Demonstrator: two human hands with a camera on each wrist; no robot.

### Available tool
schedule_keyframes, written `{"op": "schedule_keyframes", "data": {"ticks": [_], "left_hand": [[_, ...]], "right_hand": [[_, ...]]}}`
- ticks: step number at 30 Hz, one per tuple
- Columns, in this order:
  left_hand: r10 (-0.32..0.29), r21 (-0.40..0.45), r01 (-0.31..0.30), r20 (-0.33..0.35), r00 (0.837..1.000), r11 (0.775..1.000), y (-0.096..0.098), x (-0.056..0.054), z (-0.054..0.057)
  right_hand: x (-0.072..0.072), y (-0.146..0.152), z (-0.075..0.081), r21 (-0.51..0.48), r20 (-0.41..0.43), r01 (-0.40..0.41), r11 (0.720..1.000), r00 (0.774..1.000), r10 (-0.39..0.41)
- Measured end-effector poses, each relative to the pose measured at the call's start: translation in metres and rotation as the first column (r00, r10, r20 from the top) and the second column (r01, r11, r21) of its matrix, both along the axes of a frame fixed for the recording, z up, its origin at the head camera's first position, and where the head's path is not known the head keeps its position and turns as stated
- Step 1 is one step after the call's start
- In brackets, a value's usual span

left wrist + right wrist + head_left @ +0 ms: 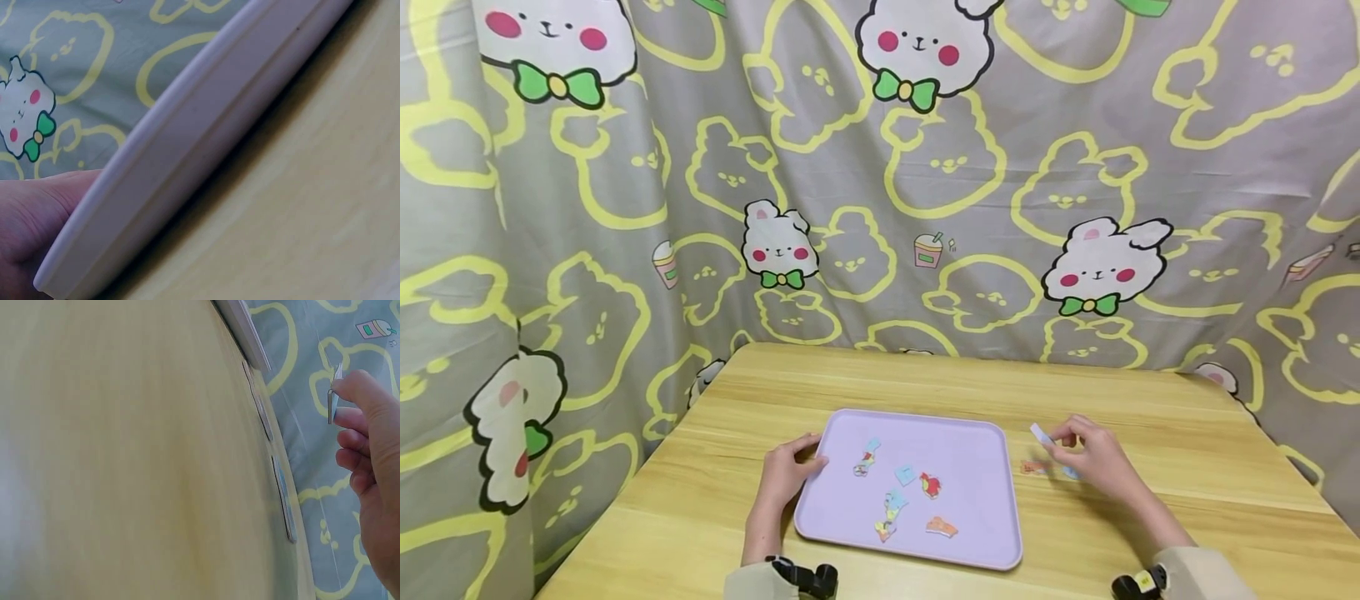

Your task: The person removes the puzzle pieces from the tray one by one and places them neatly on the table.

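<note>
A lilac tray (973,462) lies on the wooden table. My left hand (784,477) grips its left rim, thumb over the edge; the left wrist view shows the tray's outer wall (181,137) with part of that hand behind it. To the tray's right, my right hand (1096,454) pinches a small flat puzzle piece (1040,433) between thumb and index finger, raised above the table. Below it lie an orange piece (1033,468) and a light-blue piece (1071,472), the latter partly hidden by the hand. In the right wrist view the pinched piece (332,406) is seen edge-on.
On the tray lie several pieces: a joined strip (867,458) at left, a light-blue piece (906,475), a red piece (930,485), a joined blue-and-yellow group (891,512) and an orange piece (942,527). A patterned curtain (865,183) hangs behind the table (880,375).
</note>
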State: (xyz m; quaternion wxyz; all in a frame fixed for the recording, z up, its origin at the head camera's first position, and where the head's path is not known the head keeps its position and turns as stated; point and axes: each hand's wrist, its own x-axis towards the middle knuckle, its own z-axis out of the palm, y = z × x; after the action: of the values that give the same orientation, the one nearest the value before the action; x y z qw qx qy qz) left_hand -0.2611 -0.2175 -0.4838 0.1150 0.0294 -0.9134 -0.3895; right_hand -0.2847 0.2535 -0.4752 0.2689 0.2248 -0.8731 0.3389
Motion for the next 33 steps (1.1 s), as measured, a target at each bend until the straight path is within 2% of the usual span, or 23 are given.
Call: {"op": "schedule_keyframes", "data": {"ticks": [14, 27, 33], "left_hand": [[-0.005, -0.007, 0.005, 0.007, 1.0, 1.0, 0.001, 0.0, 0.001], [-0.007, -0.009, 0.007, -0.008, 1.0, 1.0, 0.0, 0.0, 0.001], [-0.002, -0.009, 0.002, -0.007, 1.0, 1.0, 0.0, 0.001, 0.0]], "right_hand": [[0.007, 0.025, 0.0, 0.031, -0.019, 0.036, 0.999, 0.999, -0.036], [0.017, 0.051, -0.001, 0.074, 0.024, 0.1, 0.992, 0.994, -0.102], [0.021, 0.06, -0.001, 0.086, 0.002, 0.122, 0.989, 0.992, -0.122]]}}
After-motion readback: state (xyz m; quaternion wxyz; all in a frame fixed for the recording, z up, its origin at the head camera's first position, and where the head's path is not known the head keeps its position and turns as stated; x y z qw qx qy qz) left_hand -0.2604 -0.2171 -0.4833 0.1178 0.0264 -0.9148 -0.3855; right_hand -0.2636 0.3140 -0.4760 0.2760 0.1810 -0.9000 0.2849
